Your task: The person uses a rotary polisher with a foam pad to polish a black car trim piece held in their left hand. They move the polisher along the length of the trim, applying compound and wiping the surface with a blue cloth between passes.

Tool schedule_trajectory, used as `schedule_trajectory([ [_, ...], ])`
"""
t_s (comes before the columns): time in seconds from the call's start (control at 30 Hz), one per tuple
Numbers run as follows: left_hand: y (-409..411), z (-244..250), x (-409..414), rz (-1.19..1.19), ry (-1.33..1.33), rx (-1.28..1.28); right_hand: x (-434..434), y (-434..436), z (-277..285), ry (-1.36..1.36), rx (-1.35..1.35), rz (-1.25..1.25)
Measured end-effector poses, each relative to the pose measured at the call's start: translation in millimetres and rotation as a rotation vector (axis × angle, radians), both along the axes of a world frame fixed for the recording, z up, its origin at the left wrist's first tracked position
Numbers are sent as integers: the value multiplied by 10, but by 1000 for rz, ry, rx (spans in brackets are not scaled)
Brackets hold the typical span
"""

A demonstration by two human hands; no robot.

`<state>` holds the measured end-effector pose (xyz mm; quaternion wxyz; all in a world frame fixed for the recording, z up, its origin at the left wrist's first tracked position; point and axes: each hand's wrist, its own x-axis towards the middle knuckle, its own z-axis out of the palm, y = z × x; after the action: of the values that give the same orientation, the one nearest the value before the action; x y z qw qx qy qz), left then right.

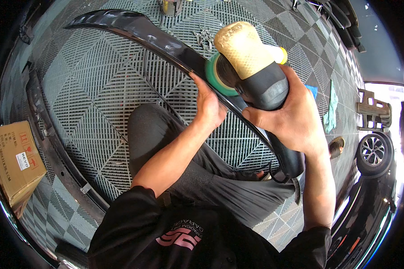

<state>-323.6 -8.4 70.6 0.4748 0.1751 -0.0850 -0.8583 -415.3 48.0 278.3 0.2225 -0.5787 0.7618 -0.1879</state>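
Observation:
A long, curved black car trim panel [175, 50] runs diagonally across the space in front of my folded legs. Whitish smears mark its upper surface. My left hand [209, 106] holds the panel's near edge from below, fingers reaching along its underside. In my right hand [289, 117] is a black power polisher [267, 84] with a worn gold-coloured head cover [239, 50]. Its green foam pad [217, 75] lies against the panel, or very close to it; the contact is partly hidden. The rear of the polisher body [289, 161] extends below my right hand, towards my lap.
Interlocking grey grid tiles [97, 77] cover the floor. A cardboard box [17, 164] and long black trim [67, 181] lie left. Beyond the polisher is a yellow-capped white bottle [276, 53]. A teal cloth [330, 111], sandal [336, 147] and wheel [373, 150] are right; a can [171, 7] stands ahead.

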Motion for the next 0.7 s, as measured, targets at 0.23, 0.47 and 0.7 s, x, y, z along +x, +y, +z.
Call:
schedule_trajectory([
  [0.23,8,2,0,16,15,13,64,-112,18,32,22,14],
  [0.47,-14,25,47,-7,-11,26,60,-35,2,31,-22,26],
  [0.7,-27,-86,24,7,-43,75,-65,234,-29,52,-13,-32],
])
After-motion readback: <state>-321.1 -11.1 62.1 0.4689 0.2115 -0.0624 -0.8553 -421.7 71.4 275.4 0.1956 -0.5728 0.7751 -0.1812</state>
